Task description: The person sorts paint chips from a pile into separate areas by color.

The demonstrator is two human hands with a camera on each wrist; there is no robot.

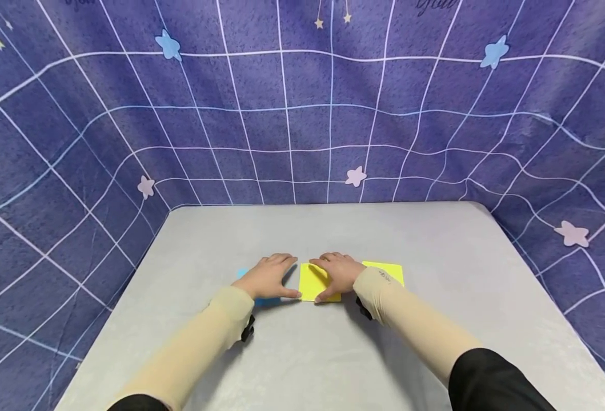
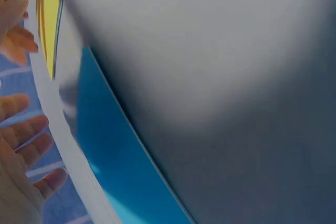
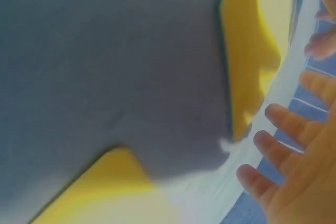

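Your left grip (image 1: 268, 278) is unclenched, fingers spread and pointing right, with the thumb extended toward the left edge of the centre yellow square card (image 1: 309, 282); contact at the thumb tip cannot be confirmed. Your right grip (image 1: 337, 273) is likewise unclenched, held palm down over the right part of that card, fingers directed left and thumb angled toward its near edge. Contact there cannot be determined either.

Note the position of the cards. The centre card lies on the pale grey tabletop (image 1: 307, 228) between your two grips. A blue card (image 2: 113, 140) lies beneath and beside your left grip, partly hidden by it in the head view. A second yellow card (image 1: 393, 271) lies behind and to the right of your right wrist.

Both your forearms converge from the lower corners, in a left cream sleeve (image 1: 207, 342) and a right cream sleeve (image 1: 420, 331).

Markings: small dark lettering (image 1: 384, 275) on your right cuff is illegible. Cropped script (image 1: 437, 5) at the top of the purple star-and-grid curtain (image 1: 307, 131) appears to read "Glow".
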